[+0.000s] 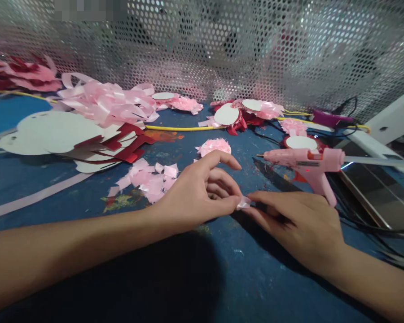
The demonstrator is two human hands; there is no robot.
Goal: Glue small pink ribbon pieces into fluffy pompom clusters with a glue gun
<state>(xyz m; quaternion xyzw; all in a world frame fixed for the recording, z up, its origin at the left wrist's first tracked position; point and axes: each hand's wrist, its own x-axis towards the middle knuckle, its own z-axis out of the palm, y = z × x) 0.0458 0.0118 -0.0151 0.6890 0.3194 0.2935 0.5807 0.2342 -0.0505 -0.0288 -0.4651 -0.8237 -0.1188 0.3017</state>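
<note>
A small piece of shiny pink ribbon (243, 203) is pinched between my two hands just above the blue table. My left hand (202, 190) grips its left end between thumb and a fingertip, with the index finger raised. On its right end, the thumb and fingers of my right hand (299, 224) are closed. Behind my left hand lies a round pink ribbon rosette (216, 146), partly hidden by the fingers. A heap of cut pink ribbon pieces (151, 179) sits left of that hand. Beyond my right hand rests a pink glue gun (303, 161), a red light showing on it.
Long pink ribbon loops (107, 101) and white-and-red card cutouts (57, 134) occupy the left. Several rosettes with white discs (227, 115) line the perforated metal screen (202, 49). A yellow cable (185, 128) crosses behind. A dark flat device (370, 188) and black cords lie right.
</note>
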